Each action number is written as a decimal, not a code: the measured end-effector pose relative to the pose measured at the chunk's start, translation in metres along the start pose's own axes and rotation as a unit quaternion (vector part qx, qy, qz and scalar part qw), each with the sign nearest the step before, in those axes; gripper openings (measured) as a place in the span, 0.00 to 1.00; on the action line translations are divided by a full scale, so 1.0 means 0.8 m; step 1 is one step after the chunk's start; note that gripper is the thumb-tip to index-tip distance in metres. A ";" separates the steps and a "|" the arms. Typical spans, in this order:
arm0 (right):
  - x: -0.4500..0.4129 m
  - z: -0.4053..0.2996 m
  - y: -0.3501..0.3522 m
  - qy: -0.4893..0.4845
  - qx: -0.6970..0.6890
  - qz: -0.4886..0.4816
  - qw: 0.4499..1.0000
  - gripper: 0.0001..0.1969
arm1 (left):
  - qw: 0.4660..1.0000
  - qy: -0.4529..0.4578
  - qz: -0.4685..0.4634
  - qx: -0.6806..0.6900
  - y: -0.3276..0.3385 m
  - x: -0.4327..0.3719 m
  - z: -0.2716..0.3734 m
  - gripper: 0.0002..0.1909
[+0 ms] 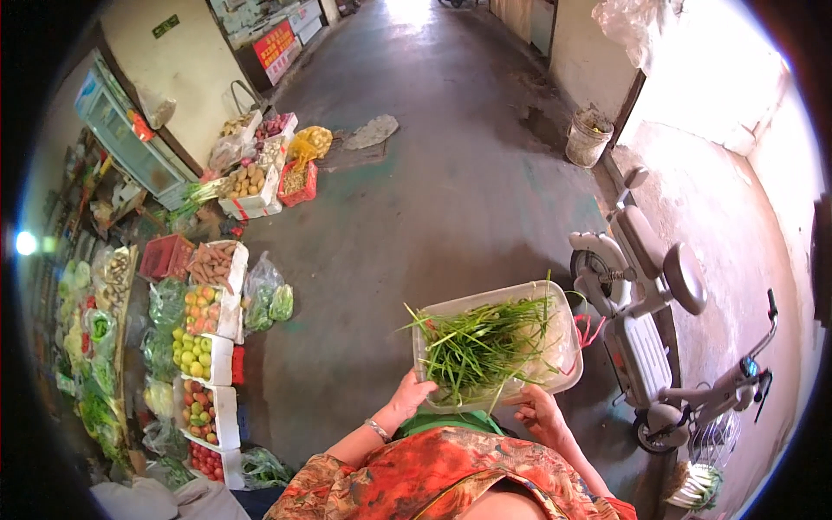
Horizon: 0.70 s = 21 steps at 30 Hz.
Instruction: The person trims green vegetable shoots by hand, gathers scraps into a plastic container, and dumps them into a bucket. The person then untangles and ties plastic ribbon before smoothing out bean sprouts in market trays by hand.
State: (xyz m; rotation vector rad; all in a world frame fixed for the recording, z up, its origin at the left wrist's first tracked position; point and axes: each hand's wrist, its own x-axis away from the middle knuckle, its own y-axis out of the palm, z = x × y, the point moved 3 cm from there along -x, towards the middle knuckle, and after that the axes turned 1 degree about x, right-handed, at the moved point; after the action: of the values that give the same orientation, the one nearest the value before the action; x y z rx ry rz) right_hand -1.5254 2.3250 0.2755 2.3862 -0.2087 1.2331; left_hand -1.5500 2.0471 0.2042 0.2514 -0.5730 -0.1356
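In front of my body is a translucent plastic bin point(569, 318), held level. A loose heap of long green leafy stalks point(478, 344), like chives or spring onion tops, fills its left and middle, some tips poking over the rim. Clear plastic wrap point(543, 341) lies on the right side inside. My left hand point(412, 394), with a bracelet at the wrist, grips the near left corner. At the near edge, right of the middle, my right hand point(541, 411) holds the rim with its fingers curled. A red plastic string point(590, 330) hangs at the bin's right end.
Foam boxes of apples point(205, 311), green fruit point(192, 353) and sweet potatoes point(213, 263) line the left, with potatoes point(246, 181) farther ahead. An electric scooter point(640, 351) stands close on the right. A dirty bucket point(588, 138) sits by the right wall. Concrete floor point(429, 195) runs ahead.
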 end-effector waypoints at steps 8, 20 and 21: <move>-0.110 -0.235 0.078 -0.163 0.134 -0.077 0.975 0.21 | 0.995 -0.014 0.103 0.007 0.019 -0.173 0.197 0.07; -0.229 -0.540 0.082 -0.444 0.650 0.153 0.597 0.25 | 0.996 -0.060 0.060 -0.017 0.056 -0.482 0.366 0.17; -0.249 -0.569 0.079 -0.444 0.671 0.142 0.577 0.24 | 0.997 -0.061 0.030 -0.021 0.071 -0.515 0.380 0.17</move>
State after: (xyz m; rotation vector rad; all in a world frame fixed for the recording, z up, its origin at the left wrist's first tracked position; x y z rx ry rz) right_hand -1.9994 2.4602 0.3646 4.2925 0.1776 -0.2253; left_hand -2.0571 2.1227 0.2527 0.1853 -0.6977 -0.1062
